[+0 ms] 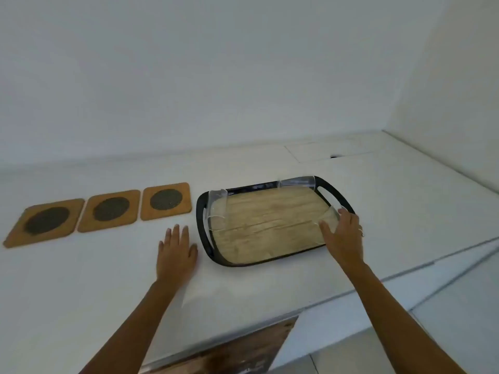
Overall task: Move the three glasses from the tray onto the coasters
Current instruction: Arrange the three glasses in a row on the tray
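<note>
A black-rimmed tray (208,247) with a wood-look floor lies on the white counter. Three clear glasses stand in it: one at the left end (217,210), one at the far edge (297,182), one at the right side (330,218). My right hand (343,236) wraps its fingers around the right glass. My left hand (176,251) rests flat on the counter left of the tray, fingers spread, holding nothing. Three cork coasters with dark round centres lie in a row to the left: far left (46,222), middle (109,210), nearest the tray (166,201).
The white counter (270,287) meets white walls behind and to the right. Its front edge runs diagonally at the lower right, with a dark wooden floor below. A recessed panel with a small dark hole (334,156) sits behind the tray.
</note>
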Demonstrator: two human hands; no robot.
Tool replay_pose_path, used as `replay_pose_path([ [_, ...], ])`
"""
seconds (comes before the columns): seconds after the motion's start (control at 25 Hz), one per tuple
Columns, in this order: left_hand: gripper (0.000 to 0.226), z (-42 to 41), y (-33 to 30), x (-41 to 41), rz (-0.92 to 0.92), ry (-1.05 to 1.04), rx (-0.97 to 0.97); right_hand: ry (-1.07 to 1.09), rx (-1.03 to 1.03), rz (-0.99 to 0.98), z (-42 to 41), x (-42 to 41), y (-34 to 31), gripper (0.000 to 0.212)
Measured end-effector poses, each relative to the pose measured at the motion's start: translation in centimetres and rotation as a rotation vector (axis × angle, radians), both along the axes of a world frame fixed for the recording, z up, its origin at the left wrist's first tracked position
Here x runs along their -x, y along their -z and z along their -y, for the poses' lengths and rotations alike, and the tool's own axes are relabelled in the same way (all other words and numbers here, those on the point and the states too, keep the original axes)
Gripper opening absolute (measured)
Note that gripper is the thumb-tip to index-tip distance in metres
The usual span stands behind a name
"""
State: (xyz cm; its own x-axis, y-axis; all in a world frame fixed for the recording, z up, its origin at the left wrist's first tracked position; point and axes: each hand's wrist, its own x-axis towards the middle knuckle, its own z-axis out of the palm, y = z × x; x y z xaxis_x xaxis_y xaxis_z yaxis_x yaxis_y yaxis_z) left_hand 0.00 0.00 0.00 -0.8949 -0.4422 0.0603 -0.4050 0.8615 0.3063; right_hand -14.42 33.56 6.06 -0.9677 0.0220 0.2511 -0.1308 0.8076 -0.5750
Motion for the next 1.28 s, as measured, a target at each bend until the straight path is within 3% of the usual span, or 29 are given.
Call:
replay_pose_path([
  [0.16, 0.078, 1.2, 1.3, 0.7, 0.039, -0.016, 0.029, 0.197, 0.064, 0.238, 0.8, 4.8, -0.1, 0.077],
  [0.28, 0.079, 1.1, 2.0, 1.0, 0.007, -0.018, 0.037, 0.221, 0.066, 0.393, 1.1, 7.2, 0.7, 0.098],
  [0.6, 0.077, 1.3, 2.2, 1.1, 0.006, -0.024, 0.007, 0.087, 0.143, 0.463, 2.4, 9.8, 1.5, 0.109],
  [0.92, 0.070, 1.6, 2.4, 1.1, 0.026, -0.034, 0.012, -0.205, 0.197, 0.138, 10.4, 9.4, 1.1, 0.109],
  [1.28, 0.072, 1.4, 2.1, 1.2, 0.036, -0.062, -0.004, -0.448, 0.340, -0.074, 11.0, 8.7, 4.5, 0.098],
])
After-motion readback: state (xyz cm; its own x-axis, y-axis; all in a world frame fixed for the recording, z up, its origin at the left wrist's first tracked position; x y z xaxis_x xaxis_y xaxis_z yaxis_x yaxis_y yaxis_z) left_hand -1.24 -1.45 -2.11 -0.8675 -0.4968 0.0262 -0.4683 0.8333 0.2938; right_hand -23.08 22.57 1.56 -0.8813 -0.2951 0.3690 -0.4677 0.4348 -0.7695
